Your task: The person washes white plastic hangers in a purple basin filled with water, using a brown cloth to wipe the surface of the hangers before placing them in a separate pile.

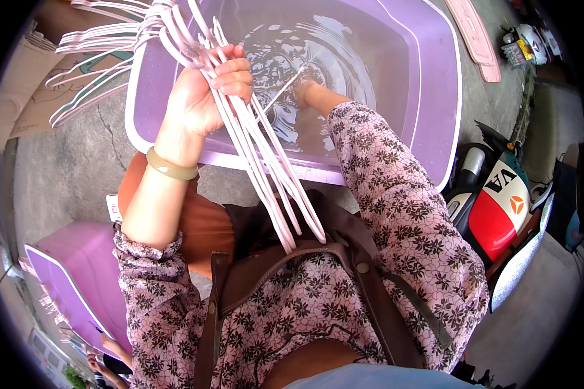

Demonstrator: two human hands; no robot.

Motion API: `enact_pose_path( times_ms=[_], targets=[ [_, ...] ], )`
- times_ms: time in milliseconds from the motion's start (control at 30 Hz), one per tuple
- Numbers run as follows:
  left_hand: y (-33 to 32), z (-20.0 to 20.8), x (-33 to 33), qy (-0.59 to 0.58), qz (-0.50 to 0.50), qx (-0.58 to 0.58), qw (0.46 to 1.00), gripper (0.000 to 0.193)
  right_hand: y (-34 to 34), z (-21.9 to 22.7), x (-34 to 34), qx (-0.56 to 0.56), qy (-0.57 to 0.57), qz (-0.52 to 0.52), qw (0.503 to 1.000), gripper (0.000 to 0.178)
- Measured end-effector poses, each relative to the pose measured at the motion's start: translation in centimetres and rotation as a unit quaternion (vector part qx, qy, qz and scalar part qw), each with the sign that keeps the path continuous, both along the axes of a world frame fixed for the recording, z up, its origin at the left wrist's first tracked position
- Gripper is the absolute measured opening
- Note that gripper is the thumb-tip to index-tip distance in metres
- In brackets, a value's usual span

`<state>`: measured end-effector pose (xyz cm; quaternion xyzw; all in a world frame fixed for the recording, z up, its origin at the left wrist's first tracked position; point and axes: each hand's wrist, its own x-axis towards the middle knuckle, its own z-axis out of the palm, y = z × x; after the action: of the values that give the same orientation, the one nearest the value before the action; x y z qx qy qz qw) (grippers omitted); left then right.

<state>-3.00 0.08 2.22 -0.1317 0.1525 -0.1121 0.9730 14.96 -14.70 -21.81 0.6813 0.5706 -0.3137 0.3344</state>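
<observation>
My left hand (215, 87), a bangle at its wrist, is closed around a bundle of pale pink clothes hangers (256, 152). Their long ends slant down across my apron (253, 275). Under my forearms stands a large purple tub (428, 97) holding murky water. My right hand (307, 89) is dipped into that water, and ripples hide its fingers. A thin whitish rod (285, 91), perhaps part of a hanger, runs up to my right hand; whether it is gripped I cannot tell. More hangers (100, 39) hang over the tub's left rim.
Cardboard (45, 97) lies left of the tub. Another purple tub (78, 272) is at the lower left, with another person's arm (113, 347) beside it. A red, white and black motor scooter (499, 201) stands at right. A pink plastic strip (477, 42) lies at the upper right.
</observation>
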Motion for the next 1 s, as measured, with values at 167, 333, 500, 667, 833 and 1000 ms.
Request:
enact_pose_path(
  times_ms=[167,333,500,667,833,1000],
  targets=[
    [0.3,-0.3,-0.4,0.002,0.022,0.018,1.000,0.019,-0.2,-0.1,-1.0,-0.045,0.058,-0.092,0.993,0.033],
    [0.5,-0.1,-0.2,0.008,0.035,0.041,0.999,0.018,-1.0,2.0,-1.6,-0.021,0.059,-0.037,0.997,0.032],
    [0.3,-0.3,0.5,-0.019,0.023,0.067,0.997,0.016,-0.9,6.5,2.0,0.209,0.217,-0.095,0.949,0.036],
    [0.6,-0.6,1.2,-0.070,0.014,0.091,0.993,0.017,1.2,16.4,6.1,0.282,0.179,-0.275,0.902,0.057],
    [1.0,-2.3,2.6,-0.080,0.001,0.100,0.992,0.019,0.4,24.7,7.3,0.351,0.030,-0.266,0.897,0.038],
    [0.4,-4.6,5.1,0.020,0.001,0.141,0.990,0.019,-2.4,29.1,7.0,0.425,0.038,-0.279,0.860,0.032]
  ],
)
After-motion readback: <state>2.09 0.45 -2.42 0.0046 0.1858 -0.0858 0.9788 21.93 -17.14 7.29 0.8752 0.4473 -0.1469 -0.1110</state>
